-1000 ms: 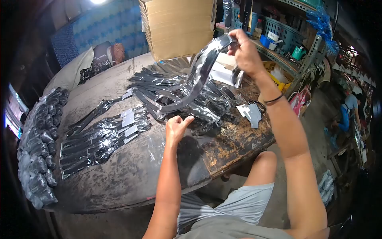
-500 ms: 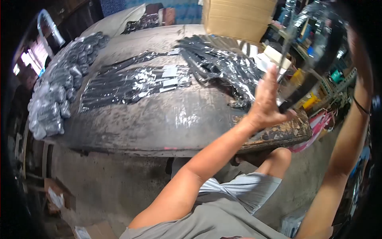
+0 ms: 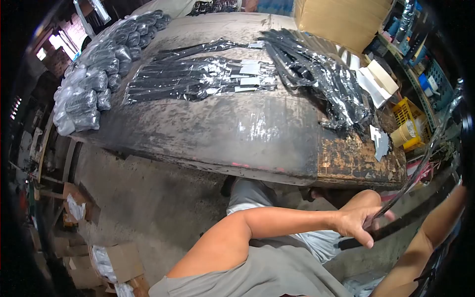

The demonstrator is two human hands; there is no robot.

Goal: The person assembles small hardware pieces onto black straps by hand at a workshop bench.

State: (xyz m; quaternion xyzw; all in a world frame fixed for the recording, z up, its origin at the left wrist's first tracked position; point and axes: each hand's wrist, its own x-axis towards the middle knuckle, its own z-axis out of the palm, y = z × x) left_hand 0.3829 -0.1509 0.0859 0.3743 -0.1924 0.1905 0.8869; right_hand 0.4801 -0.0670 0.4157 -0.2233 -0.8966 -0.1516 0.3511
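My left hand [image 3: 357, 223] is over my lap at the lower right, its fingers around the end of a clear plastic sleeve. A long black strip [image 3: 405, 215] runs beside it, up toward the right edge. My right hand [image 3: 457, 194] is barely visible at the dark right edge, near the strip's upper part; its fingers are hidden. On the table, black strips in clear plastic with white labels [image 3: 198, 76] lie in a row. A larger heap of wrapped black strips [image 3: 329, 81] lies to their right.
Bundled plastic-wrapped packs [image 3: 89, 91] are stacked along the left side of the table [image 3: 213, 128]. A cardboard box [image 3: 341, 22] stands at the back right. A yellow basket [image 3: 410, 121] and shelves are at the right. Open cartons [image 3: 123, 262] sit on the floor.
My left hand has moved down and right, from above the table edge to over my lap. My right hand and the strip have also come down. The view has shifted.
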